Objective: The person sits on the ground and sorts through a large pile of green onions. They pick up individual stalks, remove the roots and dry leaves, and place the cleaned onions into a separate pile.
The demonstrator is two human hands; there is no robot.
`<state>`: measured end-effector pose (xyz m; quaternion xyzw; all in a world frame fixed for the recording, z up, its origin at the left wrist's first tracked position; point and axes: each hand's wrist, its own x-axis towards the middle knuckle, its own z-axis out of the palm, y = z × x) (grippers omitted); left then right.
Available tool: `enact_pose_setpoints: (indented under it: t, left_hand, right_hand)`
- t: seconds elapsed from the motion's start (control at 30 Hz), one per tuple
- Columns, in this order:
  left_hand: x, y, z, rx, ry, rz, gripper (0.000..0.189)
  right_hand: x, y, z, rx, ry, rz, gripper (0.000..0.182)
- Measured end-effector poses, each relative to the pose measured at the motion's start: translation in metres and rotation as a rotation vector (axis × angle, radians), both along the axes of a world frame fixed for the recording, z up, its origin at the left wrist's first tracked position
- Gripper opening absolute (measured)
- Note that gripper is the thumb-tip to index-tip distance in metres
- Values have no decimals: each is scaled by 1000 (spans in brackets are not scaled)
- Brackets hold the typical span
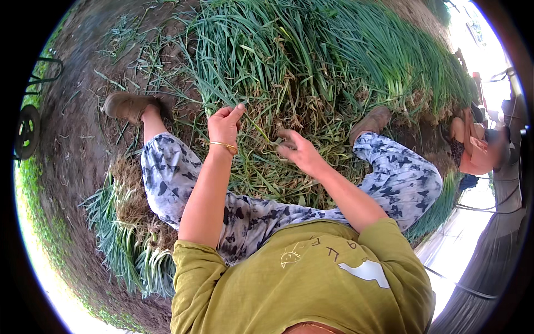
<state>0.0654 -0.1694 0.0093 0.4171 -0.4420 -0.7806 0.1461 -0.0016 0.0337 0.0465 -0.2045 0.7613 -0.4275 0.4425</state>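
My left hand (225, 125) is closed on a thin green onion stalk (257, 126), with its thumb pointing up and away from me. The stalk slants down to the right, its pale lower end near the fingertips of my right hand (301, 153). That hand is blurred, its thumb and fingers apart; contact with the stalk is unclear. Under both hands lies a heap of loose green and yellowed leaf trimmings (288, 179), between my legs. Just beyond, a large pile of long green onions (267, 54) lies with dry, brownish lower leaves towards me.
Cleaned onion bundles with roots (125, 234) lie left of my leg. More green onions (438, 208) lie at my right. Another person (473, 146) sits at far right. A wheel (27, 132) stands at the left rim. Bare soil (79, 137) carries scattered leaves.
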Motion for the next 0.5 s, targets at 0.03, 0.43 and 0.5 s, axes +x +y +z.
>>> enact_pose_setpoints:
  t: [0.03, 0.43, 0.5]
  left_hand:
    - [-2, 2, 2, 14, 9, -16, 21]
    - [6, -54, 15, 254, 344, 575, 19]
    - [5, -66, 24, 241, 365, 541, 19]
  right_hand:
    - [-1, -17, -5, -189, -188, -57, 56]
    - [4, -35, -36, 88, 0, -68, 40]
    - [-26, -29, -75, 174, 109, -217, 36]
